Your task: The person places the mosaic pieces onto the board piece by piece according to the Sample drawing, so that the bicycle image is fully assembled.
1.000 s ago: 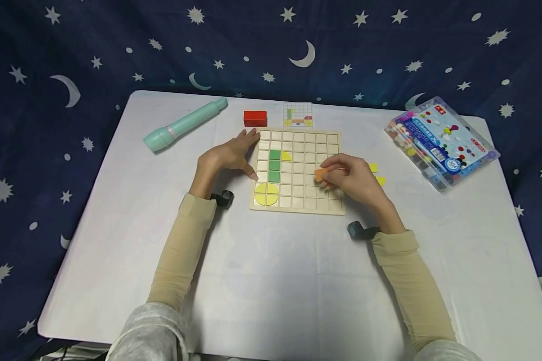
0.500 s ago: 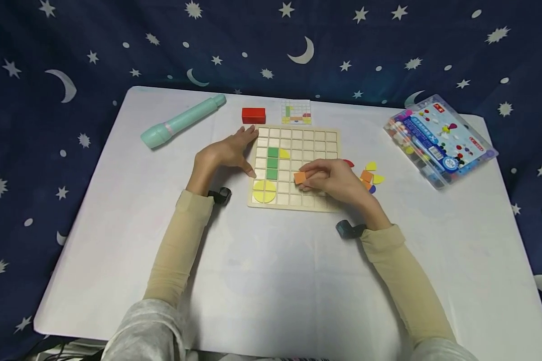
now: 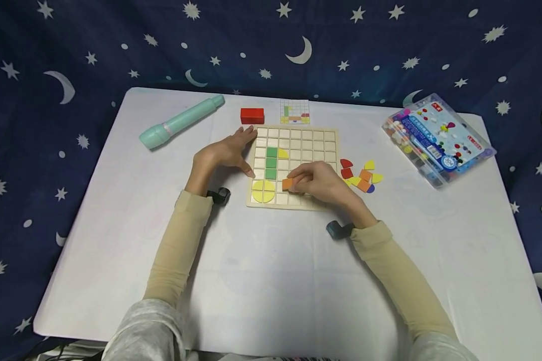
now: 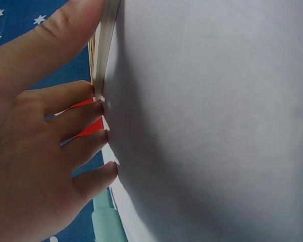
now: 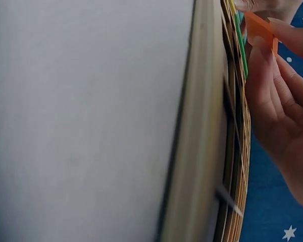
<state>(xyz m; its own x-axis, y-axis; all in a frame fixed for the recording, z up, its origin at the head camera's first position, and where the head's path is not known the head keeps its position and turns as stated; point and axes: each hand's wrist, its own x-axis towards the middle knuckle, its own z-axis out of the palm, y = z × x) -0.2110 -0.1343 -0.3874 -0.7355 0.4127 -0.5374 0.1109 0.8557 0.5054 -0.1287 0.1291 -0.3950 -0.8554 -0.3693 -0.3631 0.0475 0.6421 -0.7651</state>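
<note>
Head view had the wooden board lying nearer the far edge of the table than its near edge. Over that board, my right hand pinched an orange square between thumb and fingers, tilted, beside the yellow circle on the side towards the table's right edge. I could not tell whether the square touched the wood. My left hand had its fingers spread, thumb and fingertips against the board's side facing the table's left edge.

I judged the tilt the main risk: letting go before the square lay flat could have left it astride a grid line instead of within one cell. Drifting towards the table's left edge could have knocked the circle's quarters out of line. Uneven pressure from my left hand could have slid or turned the board. Towards the table's right edge, loose pieces lay near my right forearm, so a low, careless withdrawal could have scattered them.
</note>
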